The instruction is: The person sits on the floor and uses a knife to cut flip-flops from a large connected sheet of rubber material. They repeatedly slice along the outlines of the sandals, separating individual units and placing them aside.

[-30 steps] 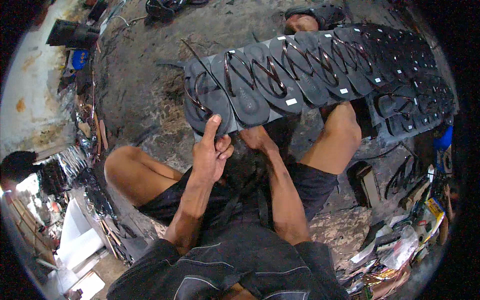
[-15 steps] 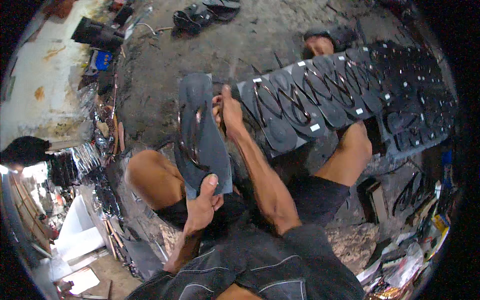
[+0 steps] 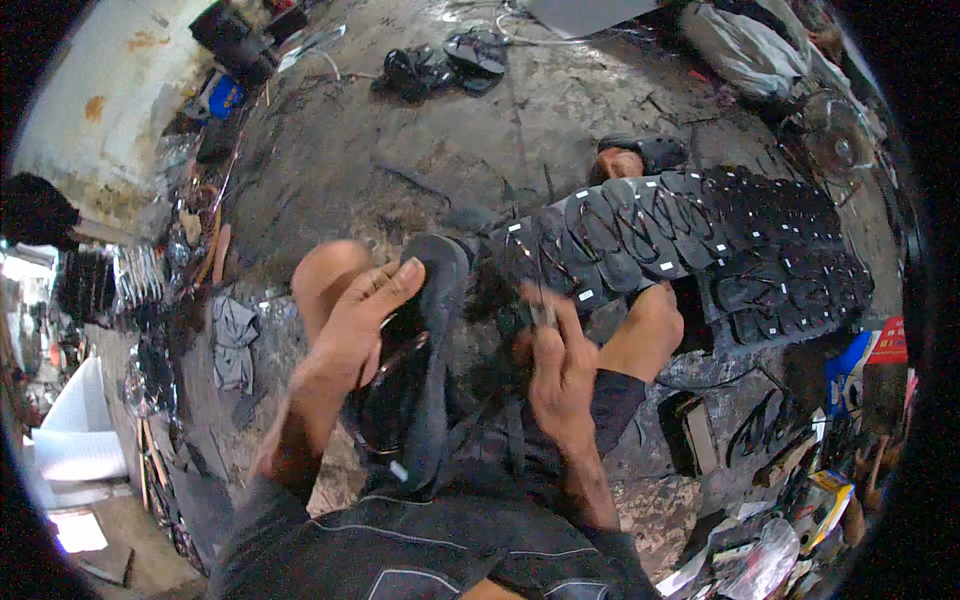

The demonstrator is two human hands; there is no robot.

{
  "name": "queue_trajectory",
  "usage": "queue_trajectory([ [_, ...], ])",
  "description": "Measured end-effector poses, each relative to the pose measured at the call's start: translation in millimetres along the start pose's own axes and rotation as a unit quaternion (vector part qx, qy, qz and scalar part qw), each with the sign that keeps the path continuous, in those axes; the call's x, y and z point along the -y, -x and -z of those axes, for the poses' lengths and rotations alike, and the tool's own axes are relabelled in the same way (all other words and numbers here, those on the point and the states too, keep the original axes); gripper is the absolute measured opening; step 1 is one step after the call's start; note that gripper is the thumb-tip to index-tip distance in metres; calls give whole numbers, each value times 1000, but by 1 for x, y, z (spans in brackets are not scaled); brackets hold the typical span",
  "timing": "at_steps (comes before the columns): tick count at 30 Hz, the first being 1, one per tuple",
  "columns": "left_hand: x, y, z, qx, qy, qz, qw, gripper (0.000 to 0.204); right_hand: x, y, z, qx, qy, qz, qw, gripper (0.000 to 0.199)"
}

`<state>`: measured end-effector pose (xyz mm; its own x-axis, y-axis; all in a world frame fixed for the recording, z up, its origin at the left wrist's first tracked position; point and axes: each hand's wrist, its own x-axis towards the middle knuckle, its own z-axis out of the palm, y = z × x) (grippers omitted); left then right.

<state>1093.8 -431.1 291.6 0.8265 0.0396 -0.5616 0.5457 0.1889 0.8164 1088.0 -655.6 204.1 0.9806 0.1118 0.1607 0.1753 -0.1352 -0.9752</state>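
Observation:
My left hand (image 3: pixel 362 315) is closed on the far part of a black flip-flop (image 3: pixel 435 340). The sandal is tilted on its edge above my lap, with shiny dark straps on its left side and a small white label at its near end. My right hand (image 3: pixel 562 372) hangs to the right of it, apart from the sandal, with fingers curled. A small pale glint shows at those fingers, but motion blur hides what it is. Beyond my right hand, several black flip-flops (image 3: pixel 608 262) with white labels lie side by side in rows.
A pair of dark sandals (image 3: pixel 474 54) lies on the grimy floor at the far side. A bare foot (image 3: pixel 622 162) rests beyond the rows. Grey cloth (image 3: pixel 235 345) lies at left. Plastic bags (image 3: pixel 765 560) and boxes (image 3: pixel 838 500) crowd the lower right.
The flip-flop has come nearer my body and turned onto its edge. My left hand has shifted from its near end to its far part. My right hand has moved nearer and to the right.

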Motion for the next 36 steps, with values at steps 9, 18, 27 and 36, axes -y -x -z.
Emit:
queue_trajectory([
  [9, 16, 4, 1, 20, -25, 17, 999, 45, -12, 138, 39, 134, 129, -166, 968, 17],
  [18, 8, -8, 0, 37, -236, -21, 971, 62, 20, -54, 72, 328, 211, -102, 915, 36],
  [27, -9, -42, 47, -174, -355, -296, 870, 47, -39, -120, 48, -11, 53, 74, 996, 36],
  [36, 20, -41, -62, 11, 367, -74, 927, 21, -38, 62, 34, -36, 36, -65, 997, 32],
])
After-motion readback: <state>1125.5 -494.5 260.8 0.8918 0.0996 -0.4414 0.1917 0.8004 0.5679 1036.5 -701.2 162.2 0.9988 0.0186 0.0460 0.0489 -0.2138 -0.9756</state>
